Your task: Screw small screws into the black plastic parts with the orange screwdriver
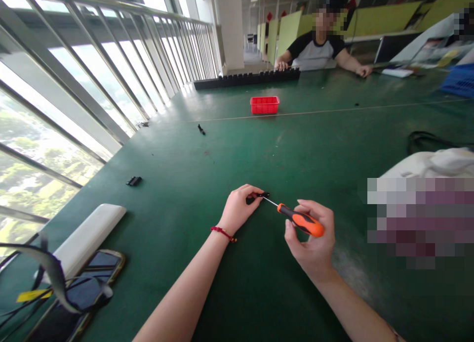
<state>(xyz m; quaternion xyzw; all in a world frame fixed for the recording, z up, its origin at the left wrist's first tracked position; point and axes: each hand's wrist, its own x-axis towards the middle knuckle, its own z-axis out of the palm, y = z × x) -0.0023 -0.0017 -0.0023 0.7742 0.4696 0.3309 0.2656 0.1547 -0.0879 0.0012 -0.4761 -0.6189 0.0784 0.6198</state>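
"Where's the small black part (264, 195)?"

"On the near side of the red bin (264, 105), pinched in the left hand (240, 208) — the right hand (314, 238) loosely holds the screwdriver (301, 221), tip at the part or nearly."

"How far along?"

"Under way, I'd judge; what's finished on that part is too small to tell."

"Counts?"

"One part held, one screwdriver, one bin. Two loose pieces on the table (177, 174), both left of the bin and nearer — one broad black piece (134, 181), one slim black piece (201, 129). One long black strip (248, 80) beyond it."
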